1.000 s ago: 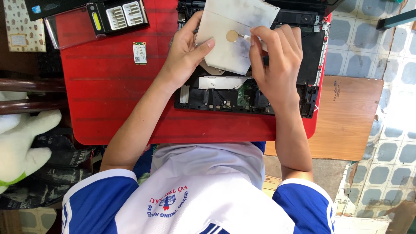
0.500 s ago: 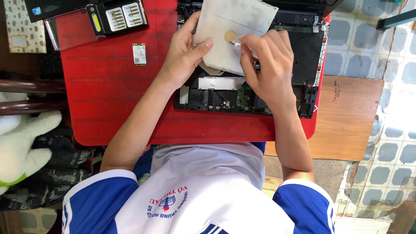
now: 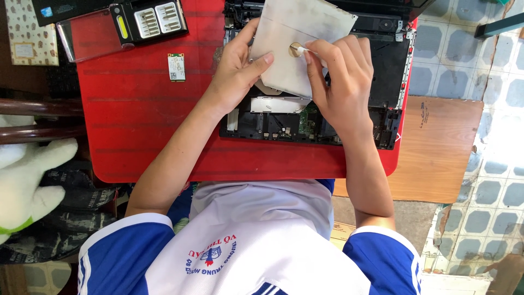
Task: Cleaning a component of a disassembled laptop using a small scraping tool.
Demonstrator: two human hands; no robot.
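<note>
The grey metal plate is being held tilted over the top of the opened laptop, its long axis running roughly from lower left to upper right across the view, with the upper edge lying over the laptop's far rim. On its face is sitting a small round brass-coloured disc. The left hand is gripping the plate's left edge, thumb pressing on the front and fingers curled behind. The right hand is closing narrowly around a cotton swab, pinching it between thumb and fingertips; the swab's white tip is pointing left and is touching the disc.

Compared with a second ago, the right hand is sitting closer in: then the swab tip was off to the right of the disc with the stick showing, and now the tip is resting on the disc and the stick is mostly hidden under the fingers. The plate itself is staying in much the same place. That looks like the wiping of the disc getting under way.

The laptop is lying on a red table. Further left on the table are lying a small green circuit card and a black case of screwdriver bits.
</note>
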